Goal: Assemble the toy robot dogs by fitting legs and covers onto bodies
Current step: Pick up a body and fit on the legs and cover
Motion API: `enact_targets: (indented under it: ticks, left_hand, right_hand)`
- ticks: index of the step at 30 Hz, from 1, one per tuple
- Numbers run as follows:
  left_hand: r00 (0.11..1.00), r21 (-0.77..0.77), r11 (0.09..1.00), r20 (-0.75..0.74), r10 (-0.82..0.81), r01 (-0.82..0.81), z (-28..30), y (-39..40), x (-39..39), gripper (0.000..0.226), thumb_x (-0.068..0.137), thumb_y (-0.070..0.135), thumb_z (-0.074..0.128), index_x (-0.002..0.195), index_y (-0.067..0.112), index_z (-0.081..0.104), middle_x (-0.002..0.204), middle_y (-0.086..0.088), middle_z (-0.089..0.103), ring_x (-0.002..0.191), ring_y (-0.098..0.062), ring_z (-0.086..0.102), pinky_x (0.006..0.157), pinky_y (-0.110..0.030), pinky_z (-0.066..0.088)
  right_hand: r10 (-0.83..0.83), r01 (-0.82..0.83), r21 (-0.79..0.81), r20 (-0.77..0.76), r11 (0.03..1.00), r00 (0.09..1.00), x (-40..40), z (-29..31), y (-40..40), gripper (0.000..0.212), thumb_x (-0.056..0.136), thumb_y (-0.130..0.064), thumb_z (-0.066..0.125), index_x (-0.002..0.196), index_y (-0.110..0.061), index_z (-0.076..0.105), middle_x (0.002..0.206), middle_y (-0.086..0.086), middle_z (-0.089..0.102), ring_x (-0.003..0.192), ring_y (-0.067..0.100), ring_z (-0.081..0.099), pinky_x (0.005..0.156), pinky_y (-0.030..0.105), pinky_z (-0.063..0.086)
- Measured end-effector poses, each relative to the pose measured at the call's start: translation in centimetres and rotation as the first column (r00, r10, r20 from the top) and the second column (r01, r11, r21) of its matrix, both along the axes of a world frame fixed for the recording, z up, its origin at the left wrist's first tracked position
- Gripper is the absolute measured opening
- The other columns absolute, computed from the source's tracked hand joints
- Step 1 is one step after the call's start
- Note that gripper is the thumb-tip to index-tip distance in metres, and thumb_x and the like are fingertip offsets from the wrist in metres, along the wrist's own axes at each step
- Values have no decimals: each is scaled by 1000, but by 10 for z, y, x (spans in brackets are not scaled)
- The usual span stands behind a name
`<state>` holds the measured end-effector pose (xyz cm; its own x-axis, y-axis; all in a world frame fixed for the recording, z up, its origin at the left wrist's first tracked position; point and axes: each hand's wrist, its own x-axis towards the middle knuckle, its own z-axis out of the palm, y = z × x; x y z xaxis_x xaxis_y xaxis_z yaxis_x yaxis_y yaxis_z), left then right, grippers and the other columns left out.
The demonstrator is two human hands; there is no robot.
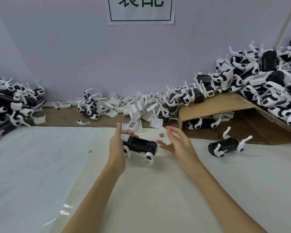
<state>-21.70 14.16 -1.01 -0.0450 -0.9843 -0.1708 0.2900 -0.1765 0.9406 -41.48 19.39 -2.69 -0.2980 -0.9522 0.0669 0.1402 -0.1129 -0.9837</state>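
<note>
The head view looked down over a white-covered bench (40, 165) set against a pale wall. At centre, just above the bench, the left hand (116, 148) held a black body (140, 145) by its left end, fingers curled over the far edge and thumb on the near side, so the body lay lengthwise with its open top facing up. Two white legs (149, 158) hung from its near side, and a white piece was already seated at the gripped end. Just to the right, the right hand (173, 143) held a white cover (165, 136), thumb and fingertips pinching it lightly while the other fingers spread loosely apart; the cover was near the body's right end but not touching it. It was blurred, so its shape and facing could not be told. The body looked like rigid moulded plastic, light enough for one hand, and best gripped across its solid flanks, not by the legs, which appeared thin, curved and likely to flex or pop off. The cover seemed a thin shell, probably a snap fit: holding it by its edges and pressing evenly would suit it better than squeezing the middle. Loose covers (124, 105) lay heaped along the back of the bench, finished dogs (259, 84) were piled on a tilted cardboard sheet (217, 106) at right, more parts (8, 105) were stacked at left, and one legged body (225, 146) lay on the bench at right.
</note>
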Motion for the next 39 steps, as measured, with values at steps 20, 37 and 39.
enact_targets:
  ticks: [20,37,39]
  left_hand:
    - [943,-447,881,334,7,152,0,14,-17,57,111,56,37,78,21,70,65,8,62,57,-5,53,51,-15,38]
    - [954,-400,913,296,46,81,2,14,-17,59,115,45,37,77,15,71,69,1,66,69,-13,61,66,-28,46]
    - [950,-403,912,306,53,79,1,13,-18,59,116,45,36,77,17,71,69,2,67,68,-10,61,63,-25,46]
  right_hand:
    - [130,-292,-227,-540,929,831,10,16,28,45,98,-1,66,137,-23,65,132,-16,69,128,8,62,108,21,47]
    - [-68,-243,-337,-698,910,713,19,5,28,35,100,-10,68,134,-21,69,132,-17,68,129,6,60,106,19,47]
    - [-69,-245,-346,-691,906,720,18,5,28,36,99,-10,68,133,-21,70,132,-17,68,130,7,60,107,21,47]
